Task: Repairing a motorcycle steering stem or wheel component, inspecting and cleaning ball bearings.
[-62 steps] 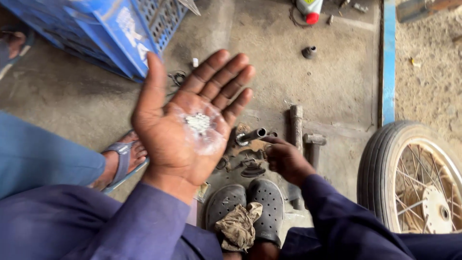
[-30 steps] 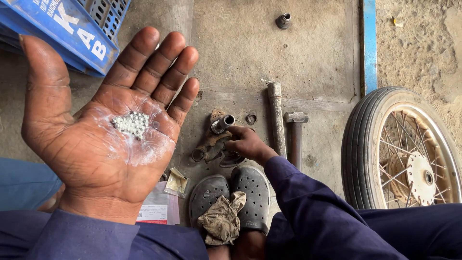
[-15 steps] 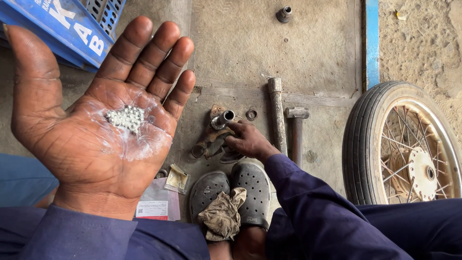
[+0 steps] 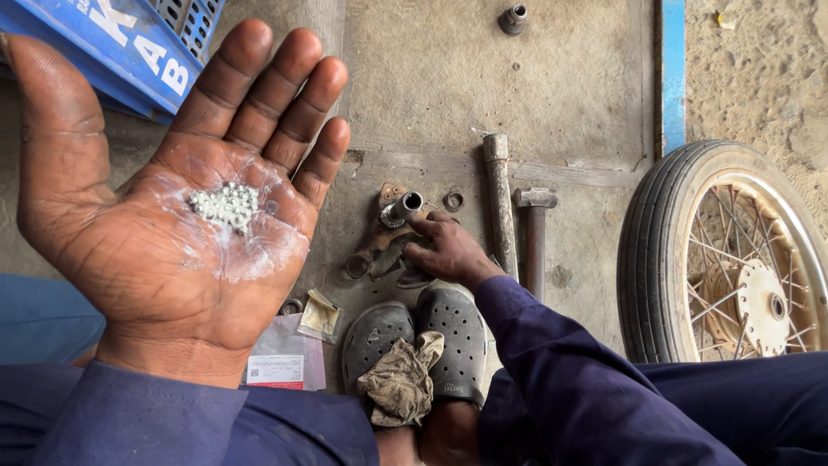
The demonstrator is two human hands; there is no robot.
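The left hand (image 4: 172, 224) lay flat and released, palm up, small steel balls (image 4: 226, 205) heaped in its greasy hollow; the right hand (image 4: 444, 250), lower and rightward, pinched a short tube (image 4: 402, 207) on the floor (image 4: 414, 95), its axis slanting toward the palm.

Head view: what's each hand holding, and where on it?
Left hand cups small steel balls on its open palm. Right hand fingertips touch metal parts on the floor; no clear grasp.

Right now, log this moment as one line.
left hand: open, palm up, small metal balls in grease | right hand: down on metal parts on floor | wheel at right | rag on shoes
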